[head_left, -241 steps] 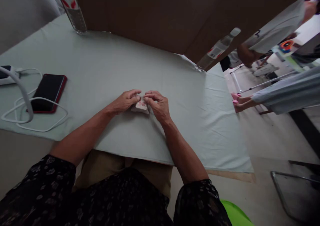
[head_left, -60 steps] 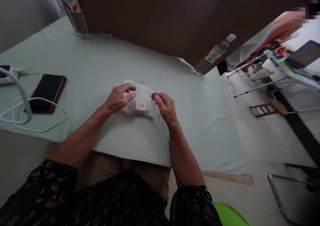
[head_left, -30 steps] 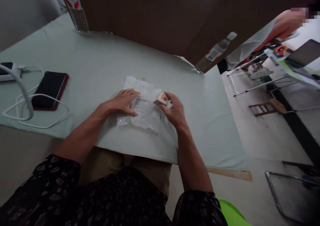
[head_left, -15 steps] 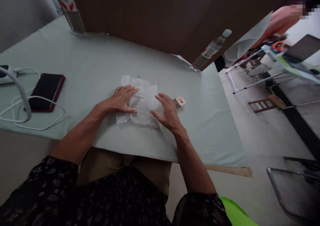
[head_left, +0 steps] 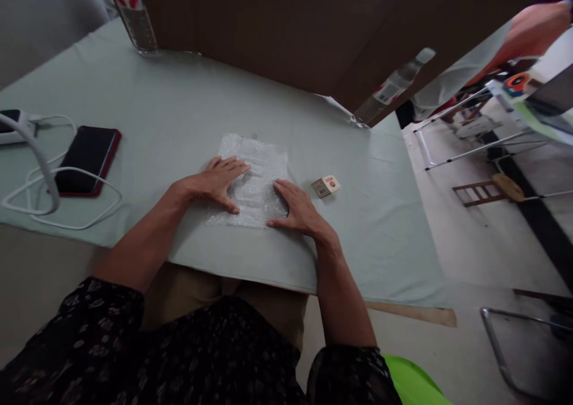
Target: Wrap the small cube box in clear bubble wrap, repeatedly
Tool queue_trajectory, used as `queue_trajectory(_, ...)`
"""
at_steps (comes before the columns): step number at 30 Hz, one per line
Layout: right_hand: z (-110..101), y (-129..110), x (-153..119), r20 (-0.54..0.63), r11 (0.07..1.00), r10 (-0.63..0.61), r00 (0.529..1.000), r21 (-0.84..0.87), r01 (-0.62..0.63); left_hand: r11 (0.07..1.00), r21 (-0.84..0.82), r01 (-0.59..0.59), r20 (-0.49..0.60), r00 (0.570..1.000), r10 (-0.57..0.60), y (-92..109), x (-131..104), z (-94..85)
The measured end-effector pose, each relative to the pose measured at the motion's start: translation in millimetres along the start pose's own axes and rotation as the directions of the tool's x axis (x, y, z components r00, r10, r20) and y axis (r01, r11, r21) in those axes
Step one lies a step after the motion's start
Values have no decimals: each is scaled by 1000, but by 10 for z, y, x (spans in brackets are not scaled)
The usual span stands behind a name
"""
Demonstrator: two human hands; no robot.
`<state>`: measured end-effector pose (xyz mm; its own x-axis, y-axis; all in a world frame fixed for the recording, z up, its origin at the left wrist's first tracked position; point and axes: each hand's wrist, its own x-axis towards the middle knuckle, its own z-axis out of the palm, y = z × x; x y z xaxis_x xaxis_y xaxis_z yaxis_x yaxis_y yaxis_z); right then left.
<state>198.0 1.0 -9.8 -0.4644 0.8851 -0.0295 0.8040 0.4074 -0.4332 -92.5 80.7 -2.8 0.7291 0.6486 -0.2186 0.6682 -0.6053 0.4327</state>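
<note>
A sheet of clear bubble wrap (head_left: 259, 181) lies spread on the pale green tablecloth (head_left: 179, 106) in front of me. My left hand (head_left: 218, 182) rests open on its left part, fingers pointing right and thumb apart. On the right edge of the sheet lies my right hand (head_left: 298, 209), also open, with its thumb and fingers spread. Just beyond the right hand, apart from it, a small cream and brown box (head_left: 326, 186) with a red mark sits on the cloth.
A black phone with a red edge (head_left: 89, 160) and a looped white cable (head_left: 80, 227) lie at left. Two plastic bottles, one left (head_left: 132, 17) and one right (head_left: 396, 85), stand against a large brown cardboard panel (head_left: 268, 28). A wooden stool (head_left: 487, 190) is on the floor at right.
My right hand has come down onto the bubble wrap's right edge, slightly nearer me, uncovering more of the small box. The wrap's near edge looks flatter. The whole view has shifted a little.
</note>
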Motion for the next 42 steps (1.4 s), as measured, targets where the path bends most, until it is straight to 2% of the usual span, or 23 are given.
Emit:
queue_trajectory(3,-3,22,-21,-14,1000,-6,1000,30,6,1000,-17,-7,-32,999,7,15,-7,-34)
queue_trajectory(5,-10,46,-51,-50,998,13,999,65,-9,1000,-31,-4,-118,993,0,33,-5,-60)
queue_trajectory(7,-28,48,-70,-130,994,58,990,96,-46,999,-37,2,-215,977,-10,54,3,-73)
queue_trajectory(9,-55,0,-41,-233,992,89,968,105,-66,1000,-29,3,-252,968,-10,73,13,-65)
queue_trajectory(12,-90,-160,152,-316,998,37,948,64,-18,1000,0,21,-203,979,-20,89,22,-28)
queue_trajectory(14,-85,-262,373,-300,1000,-17,954,14,22,999,26,36,-163,986,-31,93,23,-10)
queue_trajectory(16,-57,-295,613,-211,998,-57,976,-40,50,998,46,51,-133,990,-44,94,24,-7)
queue_trajectory(18,-21,-234,805,-134,995,-12,991,-99,-1,996,61,71,-108,992,-64,94,30,-11)
queue_trajectory(21,10,-47,907,-157,977,90,984,-178,-118,993,70,90,-91,992,-84,88,42,-8)
queue_trajectory(24,15,36,797,-264,953,171,949,-201,-228,995,65,77,-96,993,-71,74,46,7)
queue_trajectory(26,33,-41,660,-298,951,167,940,-202,-233,996,60,71,-102,993,-65,66,40,14)
queue_trajectory(28,79,-186,508,-256,968,74,964,-213,-131,996,61,72,-106,992,-66,64,32,11)
queue_trajectory(31,168,-351,265,-126,975,-84,989,-215,55,995,66,73,-106,992,-65,72,24,-4)
queue_trajectory(33,196,-346,79,-113,977,-99,989,-200,75,996,66,68,-107,992,-61,75,25,-11)
queue_trajectory(35,170,-259,-125,-164,983,-85,983,-177,56,996,61,63,-109,992,-56,69,27,-10)
queue_trajectory(37,86,-134,-315,-265,989,-74,962,-141,37,997,56,56,-98,994,-51,54,27,-8)
queue_trajectory(39,-38,6,-446,-427,994,-24,904,-103,-22,998,46,47,-96,994,-42,29,23,-15)
queue_trajectory(42,-207,262,-465,-668,979,117,735,-47,-198,999,28,26,-150,989,-22,-25,13,-57)
